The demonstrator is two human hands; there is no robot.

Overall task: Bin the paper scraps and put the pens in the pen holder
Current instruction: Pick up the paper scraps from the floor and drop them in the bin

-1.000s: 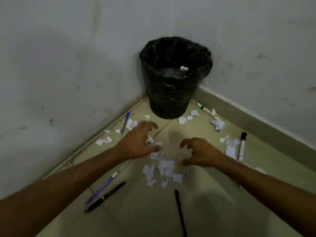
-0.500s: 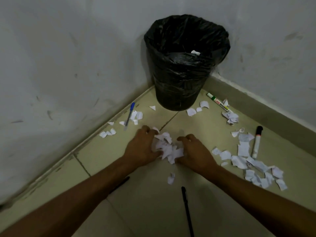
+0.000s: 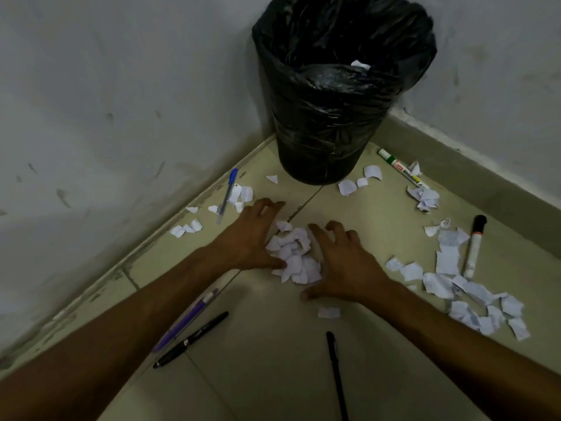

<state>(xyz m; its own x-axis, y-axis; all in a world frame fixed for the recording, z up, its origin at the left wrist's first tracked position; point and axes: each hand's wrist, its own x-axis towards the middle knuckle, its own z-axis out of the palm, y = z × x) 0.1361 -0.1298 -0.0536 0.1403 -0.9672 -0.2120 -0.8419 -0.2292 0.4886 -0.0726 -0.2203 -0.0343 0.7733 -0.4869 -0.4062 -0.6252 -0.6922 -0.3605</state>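
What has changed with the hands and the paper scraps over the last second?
The left hand and right hand closed in from either side and raked the loose scraps into one pile, now cupped between them on the floor, not lifted. One scrap was left behind. The bin, pens and the scraps at right lie as before.

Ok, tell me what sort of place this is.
Probably the corner of a plain indoor room, perhaps an office or classroom. Two scuffed white walls meet over a tiled floor, a bin with a black liner stands in the corner, and a whiteboard marker lies nearby.
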